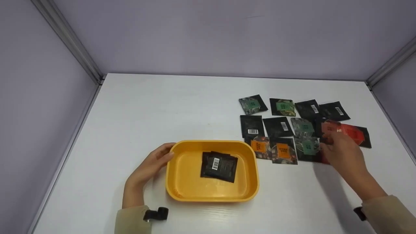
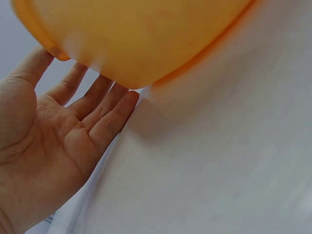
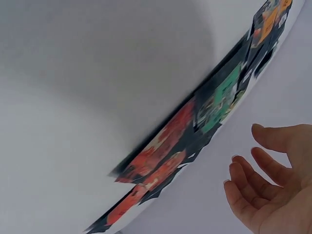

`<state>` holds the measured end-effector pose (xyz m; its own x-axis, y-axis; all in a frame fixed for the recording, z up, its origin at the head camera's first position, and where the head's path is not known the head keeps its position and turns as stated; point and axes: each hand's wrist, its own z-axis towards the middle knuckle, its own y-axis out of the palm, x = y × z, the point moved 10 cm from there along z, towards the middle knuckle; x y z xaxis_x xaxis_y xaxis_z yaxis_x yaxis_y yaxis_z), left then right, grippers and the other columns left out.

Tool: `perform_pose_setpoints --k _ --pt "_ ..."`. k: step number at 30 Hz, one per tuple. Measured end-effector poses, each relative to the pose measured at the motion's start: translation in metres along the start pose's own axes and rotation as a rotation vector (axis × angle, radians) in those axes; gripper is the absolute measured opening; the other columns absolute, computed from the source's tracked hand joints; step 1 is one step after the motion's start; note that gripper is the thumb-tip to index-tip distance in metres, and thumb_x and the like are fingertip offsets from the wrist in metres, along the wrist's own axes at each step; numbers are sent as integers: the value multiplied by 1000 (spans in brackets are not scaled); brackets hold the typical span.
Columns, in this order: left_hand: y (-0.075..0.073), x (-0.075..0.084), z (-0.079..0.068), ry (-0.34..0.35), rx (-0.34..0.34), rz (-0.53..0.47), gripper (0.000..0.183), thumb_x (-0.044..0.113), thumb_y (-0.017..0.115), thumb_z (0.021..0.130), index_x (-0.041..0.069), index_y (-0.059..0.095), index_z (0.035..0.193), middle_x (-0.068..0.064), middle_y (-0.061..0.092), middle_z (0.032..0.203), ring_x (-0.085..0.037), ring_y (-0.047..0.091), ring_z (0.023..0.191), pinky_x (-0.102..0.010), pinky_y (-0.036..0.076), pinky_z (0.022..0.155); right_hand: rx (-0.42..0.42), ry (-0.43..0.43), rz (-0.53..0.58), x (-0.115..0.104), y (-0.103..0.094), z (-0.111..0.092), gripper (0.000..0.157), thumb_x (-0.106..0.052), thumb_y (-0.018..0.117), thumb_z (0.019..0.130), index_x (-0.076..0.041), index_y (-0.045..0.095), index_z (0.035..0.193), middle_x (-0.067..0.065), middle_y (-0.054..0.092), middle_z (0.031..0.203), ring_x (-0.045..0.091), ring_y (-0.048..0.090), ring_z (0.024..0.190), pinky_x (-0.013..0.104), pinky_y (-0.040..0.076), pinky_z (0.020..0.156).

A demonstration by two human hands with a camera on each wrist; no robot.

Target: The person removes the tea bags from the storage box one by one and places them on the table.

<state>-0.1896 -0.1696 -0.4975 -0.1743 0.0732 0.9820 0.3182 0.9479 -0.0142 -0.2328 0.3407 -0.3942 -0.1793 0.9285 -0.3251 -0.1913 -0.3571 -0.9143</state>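
Observation:
Flat black sachets with green, orange or red labels lie grouped on the right of the table in the head view. My right hand (image 1: pixel 344 151) is over the red-labelled sachets (image 1: pixel 354 134). In the right wrist view its fingers are loosely bent with nothing between them, apart from the red sachets (image 3: pixel 161 144). A yellow plastic tray (image 1: pixel 182 191) stands at the front middle, with a few black sachets (image 1: pixel 224 167) stacked inside, barcode up. My left hand (image 1: pixel 151 164) touches the tray's left end; the left wrist view shows its extended fingers against the tray wall (image 2: pixel 146 39).
Behind the red sachets lie black barcode-side-up sachets (image 1: pixel 334 111) and green-labelled ones (image 1: pixel 282 107). Orange-labelled sachets (image 1: pixel 283 151) lie close to the tray's right rim. Pale panels (image 1: pixel 208 39) bound the white table (image 1: pixel 146 107) at the back and sides.

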Motion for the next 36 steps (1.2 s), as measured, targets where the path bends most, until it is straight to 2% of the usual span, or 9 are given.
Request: perform_pose_setpoints --k 4,8,14,19,26,31,36 --pt "0 0 0 8 -7 -1 40 27 57 103 12 52 140 -6 55 138 -24 51 127 -46 38 111 68 -132 -23 -38 -3 -3 30 2 79 78 4 63 104 22 63 91 34 58 81 51 51 61" --pt "0 0 0 14 -9 -1 40 26 56 103 11 52 139 -7 56 138 -25 51 126 -47 38 110 84 -202 -36 -70 -1 -7 31 -1 81 78 3 64 103 21 64 94 35 60 85 54 54 65" --pt "-1 0 1 6 -2 7 41 27 57 102 12 51 140 -7 55 138 -24 51 126 -47 38 111 110 -339 -60 -113 4 -16 28 -3 83 76 -1 67 99 14 65 91 29 60 81 45 57 61" --pt "-1 1 0 -2 10 10 42 29 58 101 13 52 140 -6 56 137 -23 52 125 -45 38 111 82 -448 -75 -148 9 -25 25 -2 82 77 -4 68 98 9 64 89 25 59 79 41 57 65" --pt "-1 0 1 3 6 1 42 27 58 102 12 51 140 -6 56 138 -24 52 125 -45 38 111 76 -675 -83 -205 12 -46 25 -7 82 78 -9 68 98 4 65 92 24 61 84 40 57 75" --pt "-1 0 1 -1 6 5 42 28 58 102 12 52 140 -6 56 138 -24 52 125 -45 38 111 14 -783 -103 -236 23 -60 28 -11 83 79 -8 66 101 5 64 93 24 61 86 41 56 77" --pt "0 0 1 3 2 -3 41 27 58 102 13 52 140 -6 56 137 -24 52 125 -46 38 111 -41 -901 -121 -262 36 -71 24 -15 81 81 -8 67 100 5 65 92 23 62 88 39 56 80"
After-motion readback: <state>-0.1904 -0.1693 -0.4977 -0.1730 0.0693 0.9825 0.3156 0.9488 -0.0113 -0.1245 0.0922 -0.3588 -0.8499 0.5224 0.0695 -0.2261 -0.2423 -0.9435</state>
